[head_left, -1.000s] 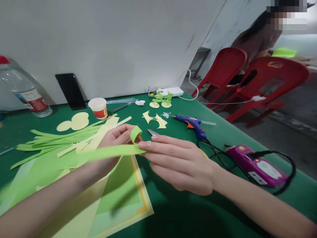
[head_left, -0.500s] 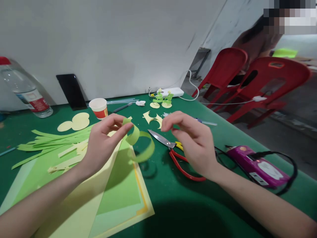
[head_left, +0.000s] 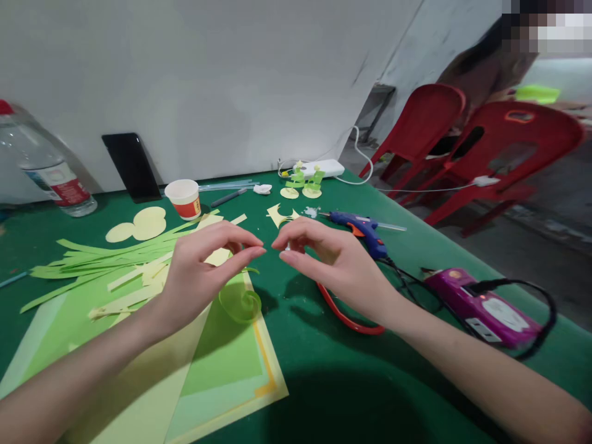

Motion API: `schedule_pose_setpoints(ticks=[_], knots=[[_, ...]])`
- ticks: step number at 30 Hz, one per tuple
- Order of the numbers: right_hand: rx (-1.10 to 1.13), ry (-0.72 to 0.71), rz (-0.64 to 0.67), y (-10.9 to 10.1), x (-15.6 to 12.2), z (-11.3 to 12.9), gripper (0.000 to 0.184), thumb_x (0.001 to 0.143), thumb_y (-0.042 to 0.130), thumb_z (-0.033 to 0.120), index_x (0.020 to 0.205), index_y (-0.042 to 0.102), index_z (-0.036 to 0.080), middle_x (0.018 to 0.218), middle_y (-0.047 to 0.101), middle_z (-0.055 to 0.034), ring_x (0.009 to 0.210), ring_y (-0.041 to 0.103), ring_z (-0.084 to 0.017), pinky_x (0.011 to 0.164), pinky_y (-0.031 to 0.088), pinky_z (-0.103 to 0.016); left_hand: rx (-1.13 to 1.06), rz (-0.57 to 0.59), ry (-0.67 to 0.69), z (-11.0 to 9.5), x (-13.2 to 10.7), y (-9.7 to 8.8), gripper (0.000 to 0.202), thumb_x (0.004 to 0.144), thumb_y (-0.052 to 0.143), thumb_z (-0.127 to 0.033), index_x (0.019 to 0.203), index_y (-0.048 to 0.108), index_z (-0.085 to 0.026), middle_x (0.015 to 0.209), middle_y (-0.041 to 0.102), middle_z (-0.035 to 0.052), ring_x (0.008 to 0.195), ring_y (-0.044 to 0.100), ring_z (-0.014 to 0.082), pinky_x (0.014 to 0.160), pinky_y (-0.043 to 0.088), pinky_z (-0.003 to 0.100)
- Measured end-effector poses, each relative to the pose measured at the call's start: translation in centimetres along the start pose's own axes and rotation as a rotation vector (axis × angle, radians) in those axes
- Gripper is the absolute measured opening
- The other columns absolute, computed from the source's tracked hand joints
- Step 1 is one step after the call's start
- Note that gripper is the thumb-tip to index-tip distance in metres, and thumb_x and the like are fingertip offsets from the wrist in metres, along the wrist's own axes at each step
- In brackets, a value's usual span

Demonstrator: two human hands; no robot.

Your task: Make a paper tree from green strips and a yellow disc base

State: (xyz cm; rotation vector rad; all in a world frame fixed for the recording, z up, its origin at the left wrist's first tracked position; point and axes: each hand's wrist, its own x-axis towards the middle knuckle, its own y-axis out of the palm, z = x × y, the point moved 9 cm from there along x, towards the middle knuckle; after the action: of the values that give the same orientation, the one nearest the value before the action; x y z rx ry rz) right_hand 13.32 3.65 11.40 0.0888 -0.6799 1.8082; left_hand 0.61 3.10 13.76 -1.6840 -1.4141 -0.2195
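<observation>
Two hands in the head view: left hand point(head_left: 202, 266) and right hand point(head_left: 335, 258), fingers nearly together; whether on anything, I cannot tell. Below the left, over the sheets point(head_left: 222, 364), the curl point(head_left: 240, 317) looks light, springy, easily creased; best taken by its outer edge.

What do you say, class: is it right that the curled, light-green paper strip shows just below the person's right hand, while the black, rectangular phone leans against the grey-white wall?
Not quite. The curled, light-green paper strip appears just below the person's left hand, not the right hand, as the head view shows; the black, rectangular phone does lean against the grey-white wall.
</observation>
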Motion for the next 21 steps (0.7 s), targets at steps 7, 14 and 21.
schedule_pose_setpoints(ticks=[7, 14, 21], knots=[[-0.253, 0.047, 0.046, 0.8, 0.5, -2.0, 0.006, 0.08, 0.053, 0.019, 0.081, 0.059, 0.018, 0.081, 0.061, -0.0006, 0.072, 0.051, -0.011, 0.063, 0.039, -0.024, 0.129, 0.317, -0.146, 2.8, 0.3, 2.3, 0.011, 0.082, 0.057, -0.025, 0.077, 0.063, -0.017, 0.076, 0.065, -0.0009, 0.067, 0.057, 0.0106, 0.062, 0.044, 0.021], [-0.441, 0.108, 0.31, 5.4, -0.1, -6.6, 0.007, 0.076, 0.058, 0.016, 0.08, 0.063, 0.016, 0.078, 0.064, -0.0031, 0.074, 0.055, -0.015, 0.069, 0.041, -0.03, 0.367, 0.72, -0.315, 8.5, -2.3, 5.0, 0.024, 0.084, 0.048, -0.037, 0.087, 0.064, -0.02, 0.086, 0.066, 0.0026, 0.076, 0.059, 0.0188, 0.06, 0.041, 0.026], [-0.407, 0.123, 0.349, 6.6, -0.7, -6.9, 0.012, 0.076, 0.058, 0.016, 0.087, 0.063, 0.014, 0.085, 0.062, -0.0065, 0.078, 0.055, -0.016, 0.07, 0.043, -0.03, 0.35, 0.783, -0.219, 7.8, -2.3, 5.5, 0.019, 0.084, 0.048, -0.028, 0.086, 0.063, -0.017, 0.084, 0.062, 0.0044, 0.075, 0.056, 0.0178, 0.061, 0.038, 0.025]])
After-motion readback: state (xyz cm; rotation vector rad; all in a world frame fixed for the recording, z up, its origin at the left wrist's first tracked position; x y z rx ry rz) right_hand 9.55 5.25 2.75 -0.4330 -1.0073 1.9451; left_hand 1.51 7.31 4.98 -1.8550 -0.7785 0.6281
